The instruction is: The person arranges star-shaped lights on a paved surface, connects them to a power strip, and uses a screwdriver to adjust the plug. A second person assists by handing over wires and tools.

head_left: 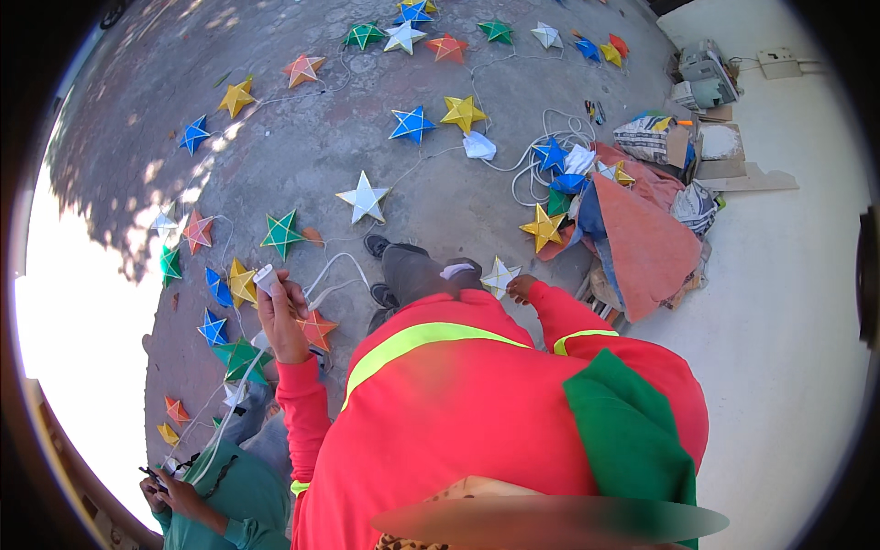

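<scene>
I have the left hand raised at the left of the view, closed on a white connector, block-shaped, its end poking up past the fingers. White cable loops just to the right of that hand; I cannot tell whether it joins the connector. The right hand is low beyond the red sleeve, at the right-hand point of a white star edged in gold; fingers at its rim, pinching or merely touching, too small to judge. Hands well apart, dark-trousered legs between them. Beside the left wrist, an orange star; just left of the fingers, a gold star with a blue star next to it. Farther up, a green star and a silver-white star ahead of the shoes. Many more five-pointed stars spread over the grey concrete floor, in blue, gold, green, orange and white, some visibly linked by thin pale wire. On my right, near the white star, a heap with a red-brown sheet lies beside the pale wall; a cable coil rests above it. Lower left, a co-worker in a green top, both hands about something dark I can't identify. Green cloth over the right shoulder; hard sunlight along the left edge.
</scene>
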The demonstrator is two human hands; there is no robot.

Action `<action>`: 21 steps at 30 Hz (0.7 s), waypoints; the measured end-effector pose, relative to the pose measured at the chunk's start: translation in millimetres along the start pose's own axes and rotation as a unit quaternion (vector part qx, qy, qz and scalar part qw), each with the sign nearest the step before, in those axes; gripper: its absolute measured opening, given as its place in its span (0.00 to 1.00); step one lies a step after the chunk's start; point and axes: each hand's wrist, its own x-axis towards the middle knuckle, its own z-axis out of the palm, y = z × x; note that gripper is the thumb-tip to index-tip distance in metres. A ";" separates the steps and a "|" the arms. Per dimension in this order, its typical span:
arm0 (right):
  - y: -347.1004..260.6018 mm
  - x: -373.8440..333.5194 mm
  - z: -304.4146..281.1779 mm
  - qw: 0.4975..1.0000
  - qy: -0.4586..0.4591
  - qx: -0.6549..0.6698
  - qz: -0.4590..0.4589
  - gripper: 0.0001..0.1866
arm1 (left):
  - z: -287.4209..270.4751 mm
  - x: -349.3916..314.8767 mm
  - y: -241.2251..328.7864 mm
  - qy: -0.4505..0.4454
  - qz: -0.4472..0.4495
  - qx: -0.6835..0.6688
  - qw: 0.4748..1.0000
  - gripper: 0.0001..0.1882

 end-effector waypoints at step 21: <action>50.9 55.4 -268.8 0.974 0.088 0.142 -0.152 0.23 | 249.7 91.9 -192.0 -0.160 -0.135 0.373 0.904 0.11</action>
